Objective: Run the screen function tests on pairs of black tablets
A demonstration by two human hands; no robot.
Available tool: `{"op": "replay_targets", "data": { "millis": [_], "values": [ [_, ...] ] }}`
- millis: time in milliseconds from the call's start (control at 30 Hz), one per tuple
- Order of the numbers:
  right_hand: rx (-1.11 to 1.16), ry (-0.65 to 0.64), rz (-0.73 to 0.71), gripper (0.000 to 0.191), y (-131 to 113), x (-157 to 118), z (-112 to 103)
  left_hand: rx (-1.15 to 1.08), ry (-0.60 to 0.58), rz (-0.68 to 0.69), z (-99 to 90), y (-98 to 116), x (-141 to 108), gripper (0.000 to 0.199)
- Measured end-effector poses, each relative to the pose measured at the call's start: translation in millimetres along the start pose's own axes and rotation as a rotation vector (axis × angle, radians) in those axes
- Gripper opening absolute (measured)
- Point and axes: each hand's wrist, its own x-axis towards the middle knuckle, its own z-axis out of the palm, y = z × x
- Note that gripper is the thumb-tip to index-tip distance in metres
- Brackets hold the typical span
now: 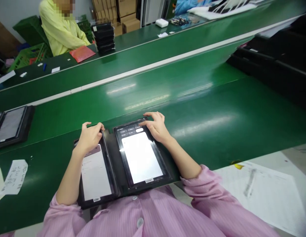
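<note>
Two tablets with lit screens lie side by side in a black tray (117,171) at the near edge of the green bench. Over the top of the left tablet (97,176) lies my left hand (90,137), fingers apart, the fingertips by its upper right edge. This hand hides part of the screen. On the right tablet (143,158), a panel of buttons shows above a large white area. My right hand (155,126) is at its upper right corner, fingers spread, one fingertip at the screen near the buttons. Neither hand visibly grips anything.
Another tray (25,128) with tablets sits at the left. Handwritten paper (16,176) lies near it; printed sheets (266,194) are at the right. Black trays (273,62) stand at the far right. Across the belt, a person in yellow (61,31) sits near stacked black items (104,38).
</note>
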Motion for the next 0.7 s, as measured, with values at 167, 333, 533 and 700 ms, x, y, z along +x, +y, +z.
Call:
{"op": "replay_targets", "data": {
  "millis": [167, 333, 533, 700],
  "values": [
    [-0.032, -0.051, -0.007, 0.069, -3.0, 1.5, -2.7, -0.058, -0.009, 0.014, 0.8, 3.1, -1.4, 0.081],
    [0.063, 0.004, 0.2, 0.059, -0.6, 3.4, -2.9, 0.029, 0.007, 0.022, 4.9, 10.1, -5.1, 0.071],
    [-0.002, -0.011, 0.349, 0.047, -7.6, 2.7, 4.6, -0.043, -0.155, 0.077, 8.0, 16.7, -9.1, 0.068],
    [0.497, 0.072, 0.448, 0.063, -7.5, 4.6, 5.2, -0.044, -0.184, 0.08, 16.5, 14.4, -10.4, 0.066]
  ]
}}
